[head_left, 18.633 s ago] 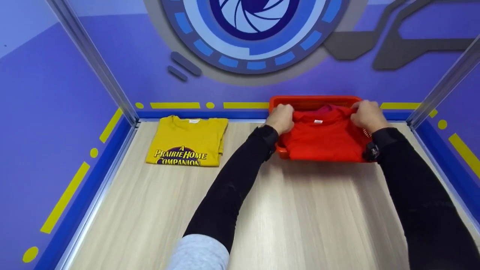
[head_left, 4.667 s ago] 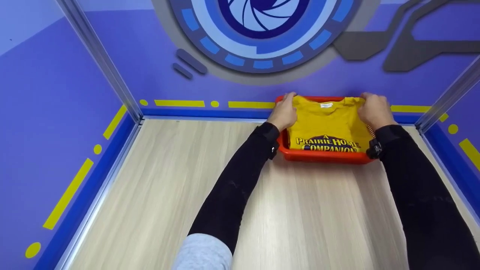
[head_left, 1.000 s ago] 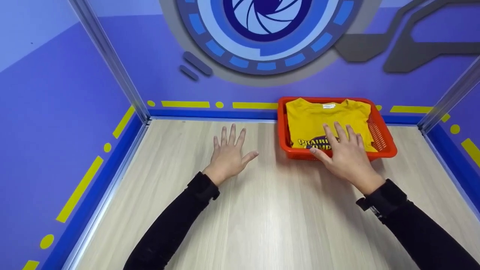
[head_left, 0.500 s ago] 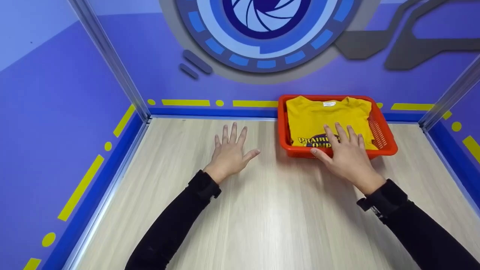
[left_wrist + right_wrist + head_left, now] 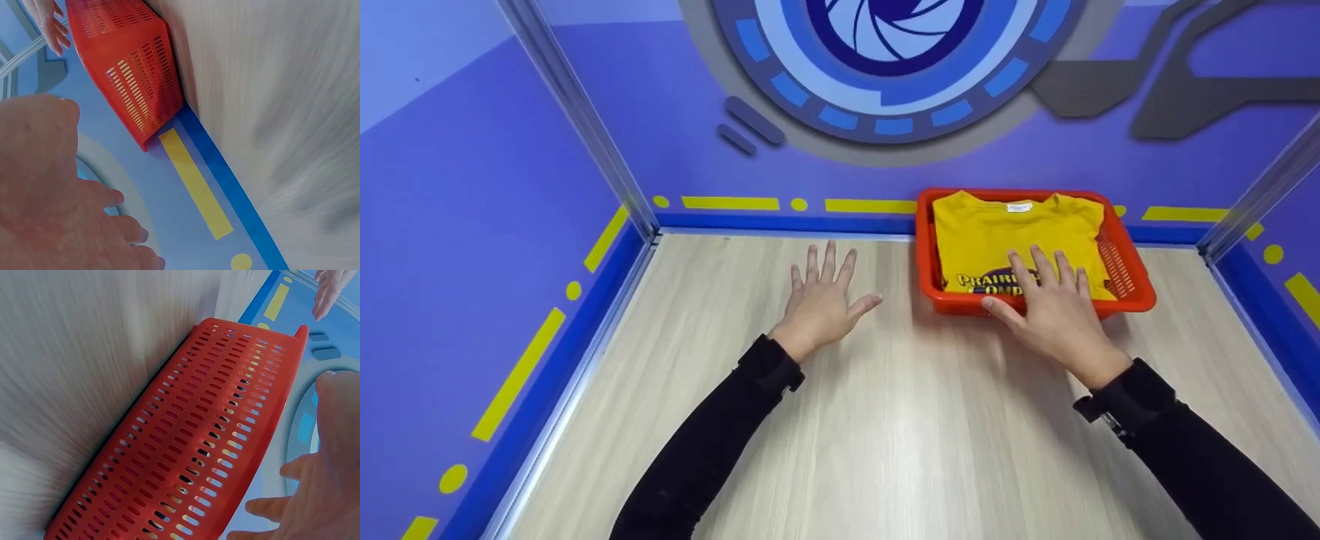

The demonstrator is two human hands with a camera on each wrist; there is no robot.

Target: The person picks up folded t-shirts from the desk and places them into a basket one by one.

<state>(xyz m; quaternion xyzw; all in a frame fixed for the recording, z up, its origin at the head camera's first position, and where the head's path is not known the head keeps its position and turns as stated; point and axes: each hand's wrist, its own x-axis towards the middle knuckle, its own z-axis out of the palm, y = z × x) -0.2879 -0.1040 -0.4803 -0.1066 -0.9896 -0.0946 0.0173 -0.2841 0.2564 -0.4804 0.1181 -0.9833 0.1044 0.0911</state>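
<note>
A folded yellow T-shirt point(image 5: 997, 232) with dark lettering lies face up in a red slotted plastic basket point(image 5: 924, 259) at the back wall. Over the table, left of the basket, my left hand point(image 5: 817, 309) is spread palm down and holds nothing. My right hand point(image 5: 1057, 319), fingers also spread, hovers at the basket's front edge and hides part of the lettering. The right wrist view has the right hand point(image 5: 323, 478) beside the rim, apart from the basket wall point(image 5: 185, 416). In the left wrist view the basket point(image 5: 135, 73) is well beyond the left hand point(image 5: 45, 191).
A light wood-grain table point(image 5: 885, 450) fills the floor of a booth. Purple-blue printed panels point(image 5: 585, 135) with metal corner posts point(image 5: 577, 112) enclose it at the back, left and right.
Earlier, both hands held a red shirt at the basket, then the yellow T-shirt, which had lain on the table at left. They have since let go and drawn back, staying nearly still this last second.
</note>
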